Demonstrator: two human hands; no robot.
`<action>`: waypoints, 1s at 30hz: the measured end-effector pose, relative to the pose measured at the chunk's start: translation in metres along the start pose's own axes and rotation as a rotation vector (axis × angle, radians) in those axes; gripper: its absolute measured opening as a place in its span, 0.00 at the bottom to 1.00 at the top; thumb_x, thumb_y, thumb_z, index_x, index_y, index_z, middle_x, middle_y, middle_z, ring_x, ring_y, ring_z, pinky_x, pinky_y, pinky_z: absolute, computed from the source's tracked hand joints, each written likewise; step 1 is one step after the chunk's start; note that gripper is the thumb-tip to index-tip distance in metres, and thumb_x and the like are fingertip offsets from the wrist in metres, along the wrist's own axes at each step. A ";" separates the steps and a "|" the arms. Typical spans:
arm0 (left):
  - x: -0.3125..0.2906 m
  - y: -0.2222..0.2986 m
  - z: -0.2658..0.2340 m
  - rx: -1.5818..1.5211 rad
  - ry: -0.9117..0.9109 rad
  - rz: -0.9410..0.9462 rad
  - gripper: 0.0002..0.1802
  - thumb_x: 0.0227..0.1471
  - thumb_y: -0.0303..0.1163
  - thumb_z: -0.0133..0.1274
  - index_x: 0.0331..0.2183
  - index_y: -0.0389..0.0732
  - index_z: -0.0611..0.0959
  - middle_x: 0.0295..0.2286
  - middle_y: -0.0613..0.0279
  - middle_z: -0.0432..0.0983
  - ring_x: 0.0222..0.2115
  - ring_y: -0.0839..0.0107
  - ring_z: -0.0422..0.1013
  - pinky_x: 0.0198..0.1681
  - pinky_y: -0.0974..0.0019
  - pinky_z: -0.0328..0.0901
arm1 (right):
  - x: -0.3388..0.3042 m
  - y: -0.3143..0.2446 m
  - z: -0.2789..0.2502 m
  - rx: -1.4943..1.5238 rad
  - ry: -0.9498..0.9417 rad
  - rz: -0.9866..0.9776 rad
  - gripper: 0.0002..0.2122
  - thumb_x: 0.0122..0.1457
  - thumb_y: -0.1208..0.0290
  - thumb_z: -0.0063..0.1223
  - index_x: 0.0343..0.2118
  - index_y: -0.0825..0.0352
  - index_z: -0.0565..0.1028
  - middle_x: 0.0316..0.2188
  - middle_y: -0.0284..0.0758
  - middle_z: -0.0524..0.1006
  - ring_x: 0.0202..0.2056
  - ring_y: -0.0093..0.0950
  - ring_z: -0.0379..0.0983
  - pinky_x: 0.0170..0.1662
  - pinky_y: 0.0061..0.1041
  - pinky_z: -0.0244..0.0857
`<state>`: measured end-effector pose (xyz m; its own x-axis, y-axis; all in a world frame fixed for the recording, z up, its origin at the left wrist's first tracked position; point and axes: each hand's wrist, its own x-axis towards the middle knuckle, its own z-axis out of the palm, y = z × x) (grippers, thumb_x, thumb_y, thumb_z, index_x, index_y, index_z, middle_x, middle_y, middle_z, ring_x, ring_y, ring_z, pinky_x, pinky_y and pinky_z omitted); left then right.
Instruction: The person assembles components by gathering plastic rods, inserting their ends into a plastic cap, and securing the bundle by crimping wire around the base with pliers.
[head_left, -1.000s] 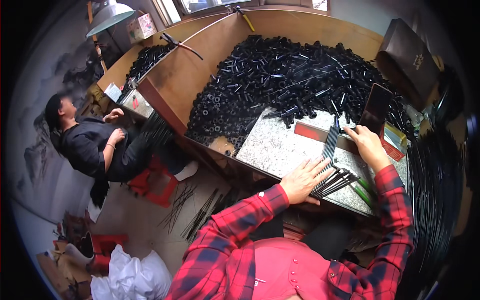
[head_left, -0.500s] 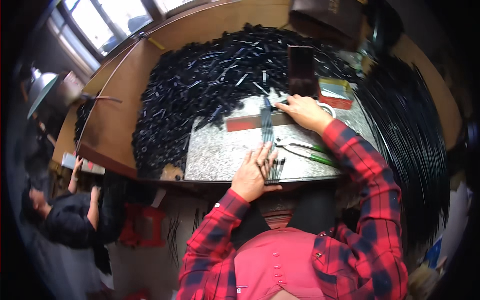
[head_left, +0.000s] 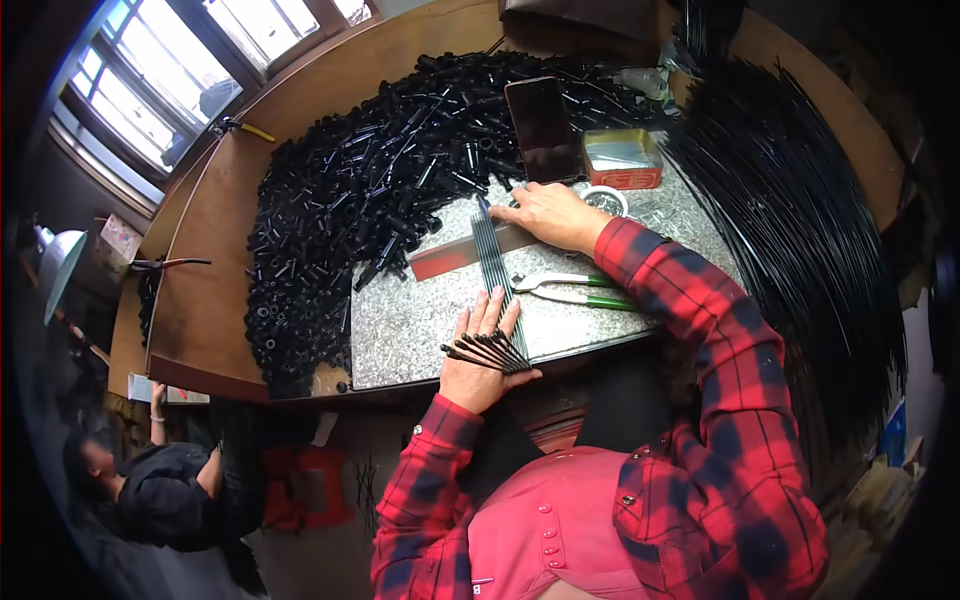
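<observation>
A flat row of thin black rods [head_left: 491, 250] lies side by side across a red and dark bar [head_left: 442, 262]. My left hand [head_left: 472, 375] holds the rods near their front ends, its fingers along them and its thumb by the table edge. Short dark-tipped ends [head_left: 478, 347] fan out over the back of that hand. At the far ends of the rods is my right hand [head_left: 556, 215], its fingers closed by a small bluish piece [head_left: 483, 204]; what they grip is hidden. Green-handled pliers [head_left: 575, 288] lie just right of the rods.
A large heap of short black tubular parts [head_left: 340, 200] covers the table's back and left. Beyond my right hand are a phone [head_left: 543, 130], an open tin [head_left: 625, 160] and a white ring [head_left: 608, 195]. Long black rods [head_left: 800, 210] are stacked right. Another person [head_left: 165, 500] sits left.
The view has shifted, moving the scene leftward. The dark-tipped rod ends now fan leftward over the back of my left hand; before, they stood at its right. Both hands stay by the rods.
</observation>
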<state>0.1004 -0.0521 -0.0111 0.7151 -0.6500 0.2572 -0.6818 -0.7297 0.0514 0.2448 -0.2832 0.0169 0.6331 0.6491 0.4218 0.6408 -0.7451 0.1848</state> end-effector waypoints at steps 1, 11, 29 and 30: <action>0.001 0.000 0.000 -0.007 -0.005 -0.002 0.60 0.31 0.62 0.63 0.61 0.43 0.60 0.62 0.50 0.51 0.63 0.54 0.51 0.62 0.51 0.50 | 0.000 0.001 0.001 0.005 0.004 0.010 0.16 0.58 0.72 0.43 0.50 0.56 0.73 0.31 0.37 0.74 0.33 0.33 0.75 0.33 0.29 0.71; 0.003 0.000 0.002 -0.061 0.010 0.003 0.58 0.31 0.59 0.65 0.59 0.39 0.63 0.61 0.46 0.53 0.62 0.51 0.52 0.62 0.48 0.50 | -0.004 0.003 0.003 0.028 0.013 0.025 0.16 0.58 0.72 0.42 0.50 0.57 0.74 0.33 0.38 0.74 0.35 0.33 0.75 0.35 0.30 0.71; 0.003 0.001 0.001 -0.074 -0.014 -0.013 0.62 0.29 0.59 0.67 0.60 0.37 0.60 0.61 0.45 0.52 0.63 0.48 0.49 0.62 0.48 0.49 | -0.003 0.012 0.009 0.123 0.134 0.106 0.07 0.54 0.76 0.46 0.33 0.68 0.75 0.33 0.42 0.72 0.38 0.38 0.73 0.41 0.33 0.70; 0.003 0.001 0.002 -0.074 -0.016 -0.012 0.62 0.29 0.59 0.67 0.60 0.37 0.60 0.61 0.45 0.52 0.63 0.48 0.49 0.62 0.48 0.49 | -0.004 0.015 0.007 0.124 0.134 0.107 0.07 0.54 0.76 0.46 0.33 0.68 0.75 0.33 0.42 0.72 0.38 0.38 0.73 0.41 0.33 0.70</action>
<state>0.1025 -0.0551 -0.0119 0.7250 -0.6451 0.2412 -0.6825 -0.7199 0.1261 0.2549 -0.2961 0.0114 0.6427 0.5348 0.5486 0.6264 -0.7791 0.0257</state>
